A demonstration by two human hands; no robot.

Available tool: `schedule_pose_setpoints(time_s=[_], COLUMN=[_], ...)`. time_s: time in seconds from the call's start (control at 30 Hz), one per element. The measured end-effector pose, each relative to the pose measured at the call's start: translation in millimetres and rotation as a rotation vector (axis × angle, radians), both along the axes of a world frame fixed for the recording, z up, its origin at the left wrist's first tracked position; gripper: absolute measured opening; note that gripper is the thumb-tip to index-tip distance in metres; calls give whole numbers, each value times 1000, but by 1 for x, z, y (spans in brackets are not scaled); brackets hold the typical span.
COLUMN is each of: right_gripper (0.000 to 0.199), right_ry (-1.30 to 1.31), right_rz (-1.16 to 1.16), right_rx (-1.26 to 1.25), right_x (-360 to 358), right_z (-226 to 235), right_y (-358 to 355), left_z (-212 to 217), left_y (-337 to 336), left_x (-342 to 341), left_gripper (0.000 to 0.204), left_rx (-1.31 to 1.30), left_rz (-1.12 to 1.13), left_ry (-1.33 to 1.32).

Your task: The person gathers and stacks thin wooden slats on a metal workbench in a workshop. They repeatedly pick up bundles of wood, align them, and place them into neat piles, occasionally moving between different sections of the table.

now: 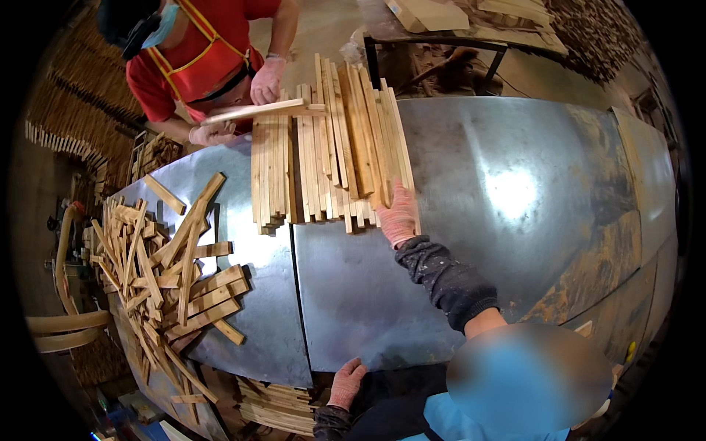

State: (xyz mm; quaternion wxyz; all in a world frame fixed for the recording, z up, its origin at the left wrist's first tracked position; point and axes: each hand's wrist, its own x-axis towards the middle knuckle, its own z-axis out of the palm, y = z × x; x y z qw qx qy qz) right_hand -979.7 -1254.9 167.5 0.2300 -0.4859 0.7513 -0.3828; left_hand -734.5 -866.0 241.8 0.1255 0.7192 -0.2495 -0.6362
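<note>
My right hand [398,215], in a pink knit glove with a dark sleeve, reaches forward. It lies flat on the near right end of a row of long wooden slats [331,147] laid side by side on the metal-sheet table [515,191]. My left hand [346,382], gloved the same way, rests on the table's near edge with nothing in it. Across the table a person in a red shirt and orange apron straps holds a single slat [257,110] crosswise over the far end of the row with both gloved hands.
A loose heap of short wooden sticks [165,272] covers the table's left end. More stacked wood [279,408] lies below the near edge. Curved wooden pieces [66,323] stand at far left. A second table with boards [441,18] is behind.
</note>
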Motion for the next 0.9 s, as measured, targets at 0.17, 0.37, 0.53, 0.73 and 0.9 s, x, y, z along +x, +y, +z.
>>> schedule_pose_setpoints(time_s=[0.17, 0.37, 0.53, 0.73, 0.9], right_gripper=[74, 84, 84, 76, 74], right_ry=[64, -35, 15, -21, 95], right_rz=[281, 309, 388, 335, 524], right_rx=[-81, 79, 284, 144, 171], right_x=[10, 6, -2, -7, -19], right_z=[-9, -10, 2, -10, -11], right_y=[-3, 1, 1, 1, -15], left_z=[-11, -12, 8, -1, 0], left_y=[-2, -13, -31, -31, -42], left_x=[2, 0, -14, -11, -12], left_gripper=[55, 53, 55, 58, 59], left_rx=[-4, -16, -10, 50, 27], left_rz=[39, -42, -86, -56, -166], left_ry=[14, -5, -20, -4, -41])
